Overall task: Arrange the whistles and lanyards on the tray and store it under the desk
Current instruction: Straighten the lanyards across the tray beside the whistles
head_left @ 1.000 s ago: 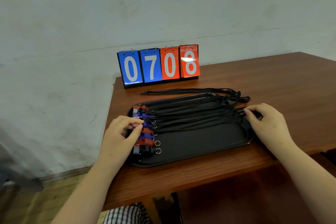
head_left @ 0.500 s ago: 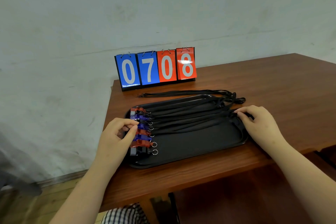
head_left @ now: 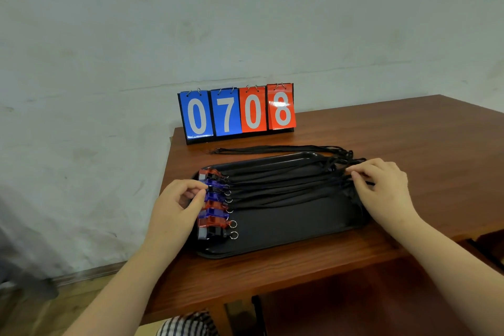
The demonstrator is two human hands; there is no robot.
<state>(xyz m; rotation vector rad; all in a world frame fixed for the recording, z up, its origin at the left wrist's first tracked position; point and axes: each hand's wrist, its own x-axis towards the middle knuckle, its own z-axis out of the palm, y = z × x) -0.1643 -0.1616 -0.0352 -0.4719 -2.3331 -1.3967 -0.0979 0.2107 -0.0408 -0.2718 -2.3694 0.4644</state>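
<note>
Pinching a whistle [head_left: 216,189] with left hand [head_left: 174,207], in the row lying at 9 o'clock end of tray [head_left: 286,237]. Gripping lanyards [head_left: 286,185] with right hand [head_left: 387,191], fingers curled, at 3 o'clock end. Resting tray on surface [head_left: 409,131], at 6 o'clock from scoreboard [head_left: 237,112].

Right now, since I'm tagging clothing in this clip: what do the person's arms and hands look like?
The left hand and right hand wear no gloves, rings, watch or bracelet that shows. The left forearm and right forearm are bare to the frame edge, no sleeves. Black-and-white checked fabric shows at the bottom edge.
</note>
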